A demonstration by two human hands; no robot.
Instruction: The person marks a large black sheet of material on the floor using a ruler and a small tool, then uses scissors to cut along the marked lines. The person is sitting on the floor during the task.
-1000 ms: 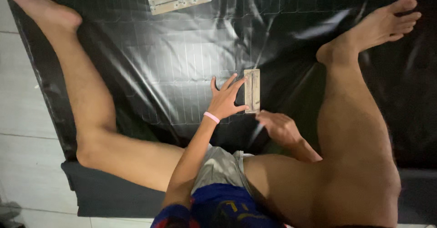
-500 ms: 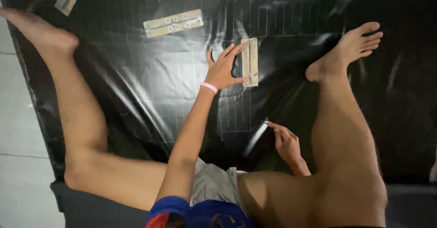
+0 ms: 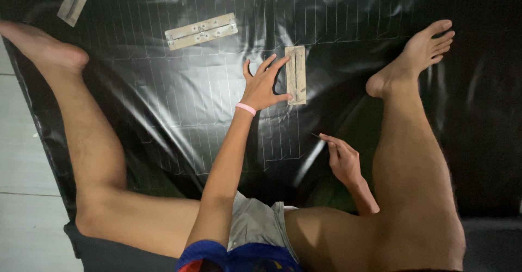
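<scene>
I sit on a glossy black sheet [image 3: 163, 114] marked with a faint grid. My left hand [image 3: 263, 84], with a pink band at the wrist, rests on the sheet with fingers spread; its thumb and index fingertips touch a pale narrow strip [image 3: 296, 75] lying upright in the view. My right hand [image 3: 341, 160] hovers lower, between my legs, pinching a thin dark pointed tool [image 3: 316, 136] whose tip sticks out toward the upper left.
A longer pale strip [image 3: 202, 31] lies slanted on the sheet beyond my left hand. Another strip [image 3: 76, 0] lies at the top left corner. My bare legs spread to both sides; white floor tiles [image 3: 22, 158] show at the left.
My left hand and the strip sit further from my body than a second ago. My right hand has pulled back from the strip toward my lap.
</scene>
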